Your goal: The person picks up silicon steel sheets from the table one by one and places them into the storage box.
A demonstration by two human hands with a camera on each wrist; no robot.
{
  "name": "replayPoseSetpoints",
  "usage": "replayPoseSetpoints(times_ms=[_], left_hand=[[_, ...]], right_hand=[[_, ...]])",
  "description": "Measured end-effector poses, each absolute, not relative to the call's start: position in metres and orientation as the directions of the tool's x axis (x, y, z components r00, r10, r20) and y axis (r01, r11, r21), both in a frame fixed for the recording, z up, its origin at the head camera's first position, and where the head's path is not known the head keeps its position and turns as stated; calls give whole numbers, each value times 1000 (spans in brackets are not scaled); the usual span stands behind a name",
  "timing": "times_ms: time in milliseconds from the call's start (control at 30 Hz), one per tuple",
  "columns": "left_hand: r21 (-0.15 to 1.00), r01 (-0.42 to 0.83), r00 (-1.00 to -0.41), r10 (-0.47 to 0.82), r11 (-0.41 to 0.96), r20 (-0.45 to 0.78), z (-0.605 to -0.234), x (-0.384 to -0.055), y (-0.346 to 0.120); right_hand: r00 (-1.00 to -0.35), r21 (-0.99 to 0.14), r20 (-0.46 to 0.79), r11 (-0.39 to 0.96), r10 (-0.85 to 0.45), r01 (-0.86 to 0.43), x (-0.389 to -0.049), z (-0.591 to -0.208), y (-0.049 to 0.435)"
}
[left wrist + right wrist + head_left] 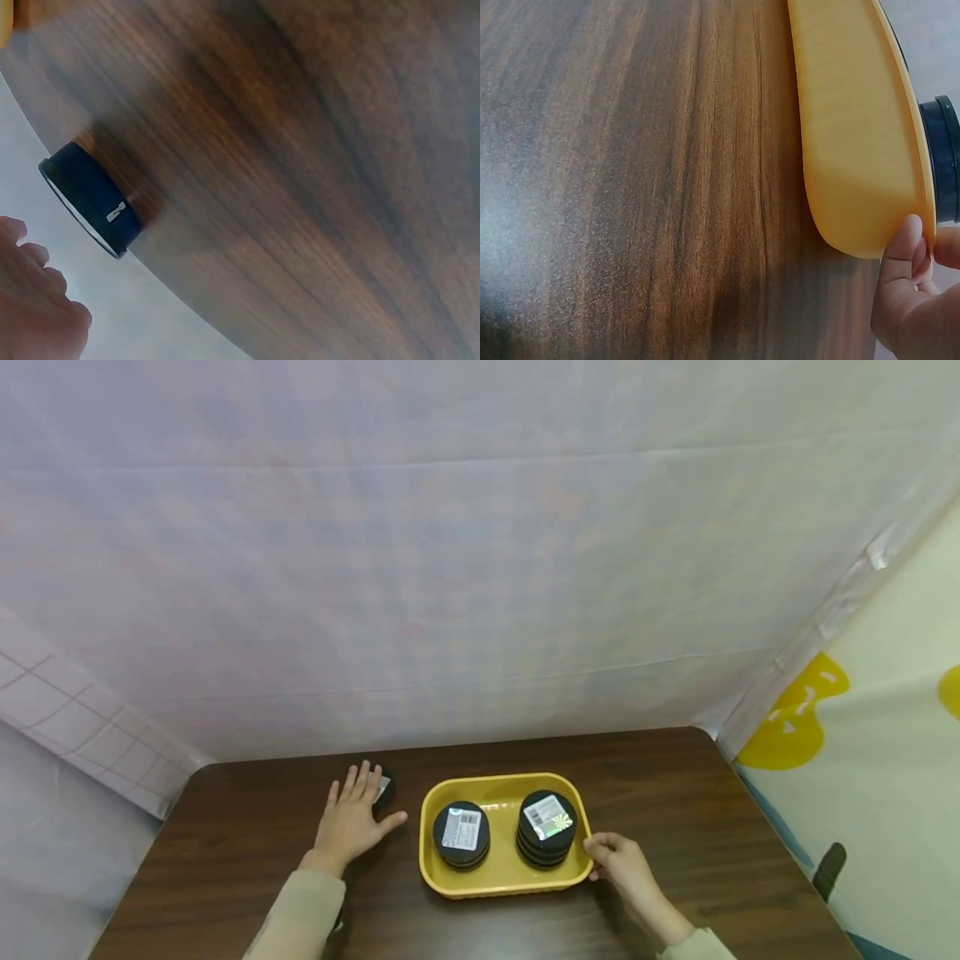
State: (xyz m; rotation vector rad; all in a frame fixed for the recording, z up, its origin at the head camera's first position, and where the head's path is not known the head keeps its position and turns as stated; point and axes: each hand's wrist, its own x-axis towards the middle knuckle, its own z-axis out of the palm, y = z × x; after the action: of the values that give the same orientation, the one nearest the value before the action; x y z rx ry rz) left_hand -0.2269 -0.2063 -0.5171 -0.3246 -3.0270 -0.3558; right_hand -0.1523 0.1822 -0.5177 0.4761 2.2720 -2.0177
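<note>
My left hand (pixel 349 827), fingers spread, reaches over the table toward a black round container with a white label (pixel 384 787); the fingers partly hide it in the head view. The left wrist view shows that container (pixel 90 199) standing on the wood, apart from the curled-looking edge of the hand (pixel 37 300). My right hand (pixel 621 864) pinches the rim of a yellow plastic basket (pixel 504 887) at its right end, thumb outside. Inside the basket are two stacks of the same labelled black containers, a lower left stack (pixel 461 835) and a taller right stack (pixel 547 828).
The dark wooden table (pixel 652 793) carries the basket near its middle. A pale curtain (pixel 450 568) hangs behind the table's far edge. On the right is a white cloth with yellow shapes (pixel 787 727).
</note>
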Motion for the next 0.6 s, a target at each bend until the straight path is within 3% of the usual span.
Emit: replayPoseSetpoints(times_ms=[600], left_hand=[[247,227,-974,223,942,45,-515,-242,-207]], right_hand=[[-952,-960,-246,92,181,265,-151,-517,182]])
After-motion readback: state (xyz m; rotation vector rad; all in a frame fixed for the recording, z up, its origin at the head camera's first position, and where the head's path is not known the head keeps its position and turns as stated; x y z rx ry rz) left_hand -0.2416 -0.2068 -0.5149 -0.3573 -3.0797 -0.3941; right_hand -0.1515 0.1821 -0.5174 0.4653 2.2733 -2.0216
